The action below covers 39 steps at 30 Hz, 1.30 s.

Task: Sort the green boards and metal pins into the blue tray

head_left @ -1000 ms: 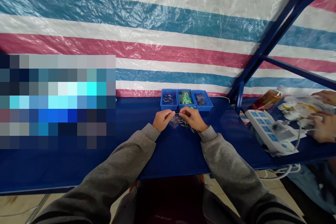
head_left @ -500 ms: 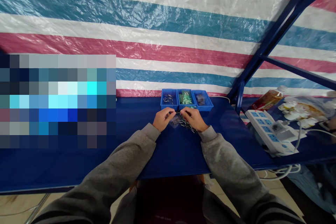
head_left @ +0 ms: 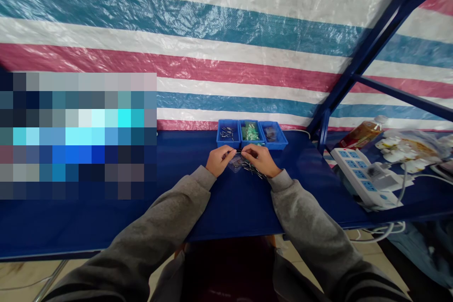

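Note:
My left hand [head_left: 218, 160] and my right hand [head_left: 261, 159] meet fingertip to fingertip above the blue table. Pinched between them is a thin, dark, rod-like piece [head_left: 238, 152], too small to name; both hands are closed on it. Below the fingers lies a small clear plastic bag [head_left: 235, 165]. Several slim black and silver rods [head_left: 255, 170] are heaped beside it, partly under my right hand. Just beyond stand three blue bins: the left bin [head_left: 220, 140] holds small metal pieces, the middle bin [head_left: 244, 142] green packets, the right bin [head_left: 281, 144] greyish clear packets.
A white power strip [head_left: 357, 172] with a plugged-in adapter stands at the right, cables trailing over the edge. Behind it are a bottle [head_left: 364, 132] and a plastic bag [head_left: 414, 148]. A blue metal frame [head_left: 339, 82] rises there. A blurred-out area covers the left.
The fingertips have shifted slightly around the thin piece, and a lighter stretch of it now shows between them. The arms, bins and heap stay where they were.

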Each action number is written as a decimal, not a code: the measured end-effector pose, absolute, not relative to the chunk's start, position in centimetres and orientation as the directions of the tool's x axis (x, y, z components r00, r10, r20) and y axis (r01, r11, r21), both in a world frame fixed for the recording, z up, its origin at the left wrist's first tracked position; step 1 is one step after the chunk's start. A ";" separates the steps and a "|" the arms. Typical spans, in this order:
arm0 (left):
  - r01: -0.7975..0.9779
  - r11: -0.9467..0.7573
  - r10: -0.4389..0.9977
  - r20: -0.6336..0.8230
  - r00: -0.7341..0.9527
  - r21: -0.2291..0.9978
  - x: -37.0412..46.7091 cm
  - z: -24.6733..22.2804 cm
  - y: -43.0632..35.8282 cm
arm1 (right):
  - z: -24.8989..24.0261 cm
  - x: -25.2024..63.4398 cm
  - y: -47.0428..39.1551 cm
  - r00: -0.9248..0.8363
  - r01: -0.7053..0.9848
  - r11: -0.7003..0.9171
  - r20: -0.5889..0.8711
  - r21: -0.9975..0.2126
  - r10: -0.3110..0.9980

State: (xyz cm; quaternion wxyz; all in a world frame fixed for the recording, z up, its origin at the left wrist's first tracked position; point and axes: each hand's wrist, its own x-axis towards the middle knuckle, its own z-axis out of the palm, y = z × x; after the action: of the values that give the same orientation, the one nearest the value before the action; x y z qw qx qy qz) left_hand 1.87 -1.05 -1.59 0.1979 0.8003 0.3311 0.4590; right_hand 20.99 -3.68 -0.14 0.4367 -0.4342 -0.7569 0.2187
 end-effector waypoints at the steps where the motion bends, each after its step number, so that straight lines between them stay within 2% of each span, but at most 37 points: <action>1: 0.347 -0.703 0.712 0.603 0.360 0.621 1.9 -1.6 -1.1 | -0.1 21.0 -3.7 -0.242 0.467 0.528 0.472 -0.709 0.848; 12: 0.350 -0.691 0.722 0.600 0.343 0.632 1.8 -1.7 -1.1 | -0.3 21.0 -3.6 -0.235 0.440 0.502 0.444 -0.745 0.865; 39: 0.327 -0.711 0.703 0.618 0.352 0.622 1.9 -1.7 -1.0 | 0.2 21.0 -3.8 -0.247 0.489 0.492 0.426 -0.720 0.870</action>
State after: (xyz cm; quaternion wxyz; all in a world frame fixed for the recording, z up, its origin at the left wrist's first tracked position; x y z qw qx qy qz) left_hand 1.90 -1.03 -1.66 0.2004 0.7973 0.3230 0.4688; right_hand 21.04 -3.80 0.21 0.4174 -0.4496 -0.7560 0.2282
